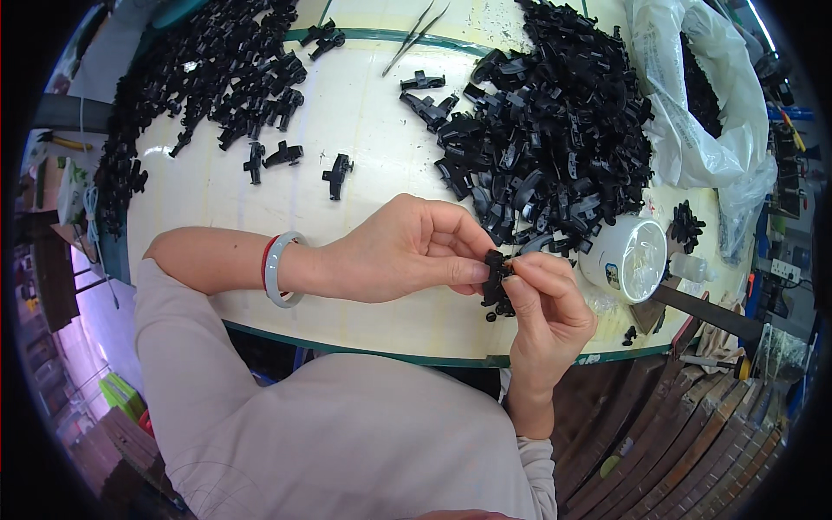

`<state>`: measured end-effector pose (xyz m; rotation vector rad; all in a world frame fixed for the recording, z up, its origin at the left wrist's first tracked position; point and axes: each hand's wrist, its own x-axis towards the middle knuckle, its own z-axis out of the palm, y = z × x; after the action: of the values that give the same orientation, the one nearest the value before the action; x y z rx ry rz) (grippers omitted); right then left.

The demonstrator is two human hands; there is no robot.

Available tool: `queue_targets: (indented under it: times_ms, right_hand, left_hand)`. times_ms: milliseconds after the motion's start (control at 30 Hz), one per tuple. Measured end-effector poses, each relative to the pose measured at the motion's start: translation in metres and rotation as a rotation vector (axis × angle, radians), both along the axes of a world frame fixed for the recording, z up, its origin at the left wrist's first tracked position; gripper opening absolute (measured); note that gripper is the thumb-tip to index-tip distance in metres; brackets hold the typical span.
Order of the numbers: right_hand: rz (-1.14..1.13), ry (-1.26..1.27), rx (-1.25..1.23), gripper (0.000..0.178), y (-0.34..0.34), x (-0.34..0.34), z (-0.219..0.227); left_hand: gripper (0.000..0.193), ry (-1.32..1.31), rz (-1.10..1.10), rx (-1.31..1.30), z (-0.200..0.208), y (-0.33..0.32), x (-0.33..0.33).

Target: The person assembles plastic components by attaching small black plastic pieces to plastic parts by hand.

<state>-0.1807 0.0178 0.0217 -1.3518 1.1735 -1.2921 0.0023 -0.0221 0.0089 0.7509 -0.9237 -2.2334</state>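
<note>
Near the table's front edge, my left hand (403, 251) pinches a small black plastic part (493, 277) between thumb and fingers. My right hand (550, 308) meets the part from the right, thumb and fingertips closed together at its side. Whatever lies between those right fingertips is too small to make out. Just under the held part, a few small round black pieces (491, 316) rest on the tabletop. Beyond my hands rises a big heap of loose black plastic parts (546, 130). Single black clip-like parts (337, 176) lie beyond my left wrist.
Another pile of black parts (217, 78) spreads over the far left. Tweezers (414, 39) lie at the back. To the right stand a white round tub (637, 258), a small clear bottle (691, 268) and an open white plastic bag (719, 160). A green edge (416, 357) borders the white table (347, 325).
</note>
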Motion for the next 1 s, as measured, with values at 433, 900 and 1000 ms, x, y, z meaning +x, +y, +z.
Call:
queue_targets:
  times_ms: [433, 900, 1000]
  right_hand:
    - [0.018, 0.267, -0.108, 0.022, -0.002, -0.002, -0.007]
    - [-0.02, 0.876, -0.251, 0.024, 0.007, -0.013, -0.009]
    - [0.017, 0.923, -0.288, 0.02, 0.006, -0.007, -0.015]
  left_hand:
    - [0.017, -0.098, -0.019, -0.046, -0.001, 0.0, 0.002]
    - [0.022, -0.877, 0.272, -0.28, 0.011, 0.0, 0.082]
    - [0.02, -0.939, 0.391, -0.287, 0.022, 0.005, 0.086]
